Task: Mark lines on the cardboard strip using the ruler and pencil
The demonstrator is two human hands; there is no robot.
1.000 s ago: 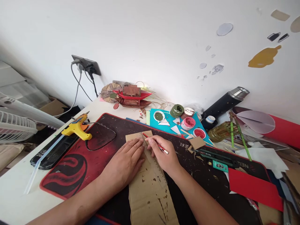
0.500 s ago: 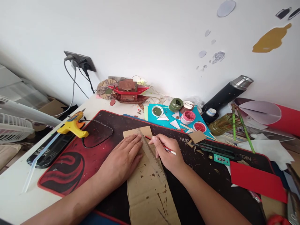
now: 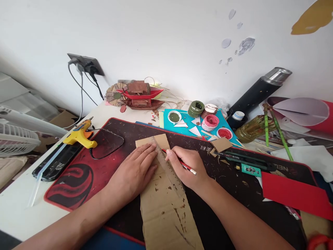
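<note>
A long strip of cardboard point(image 3: 163, 205) is laid on the dark red-patterned mat point(image 3: 78, 180), running from the bottom centre of the frame up to the middle. It is pressed flat by the left hand point(image 3: 134, 172), fingers spread and released, with the fingertips against a clear ruler point(image 3: 168, 166) set slantwise across the strip. A red pencil point(image 3: 179, 161) is gripped by the right hand point(image 3: 188, 166), its tip at the ruler's edge (the marking step, by the look of it). A steady ruler and a pencil drawn along its edge would be called for next. Farther up, paint pots point(image 3: 210, 122) are seen on the table point(image 3: 15, 215).
</note>
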